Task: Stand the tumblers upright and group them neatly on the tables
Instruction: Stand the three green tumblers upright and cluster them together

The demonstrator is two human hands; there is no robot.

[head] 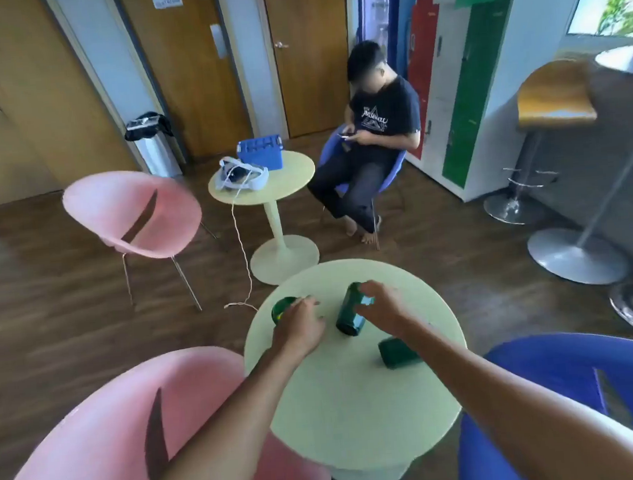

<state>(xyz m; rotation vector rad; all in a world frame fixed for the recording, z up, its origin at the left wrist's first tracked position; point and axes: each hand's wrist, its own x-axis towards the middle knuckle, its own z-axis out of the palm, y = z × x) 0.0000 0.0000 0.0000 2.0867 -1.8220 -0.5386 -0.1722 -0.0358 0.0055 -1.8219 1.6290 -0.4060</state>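
Three dark green tumblers are on the pale green round table [358,407] in front of me. My left hand [299,326] is closed on the left tumbler [281,307] near the table's far left edge; only its rim end shows. My right hand [382,304] grips the middle tumbler [351,313], which leans tilted with its base on the table. The third tumbler [397,351] lies on its side under my right forearm, partly hidden.
A pink chair [96,446] is at my near left and a blue chair [585,400] at my near right. Beyond stand a second round table [295,177] with a blue box and headset, another pink chair [135,212], a seated person [375,140], and bar stools [553,96].
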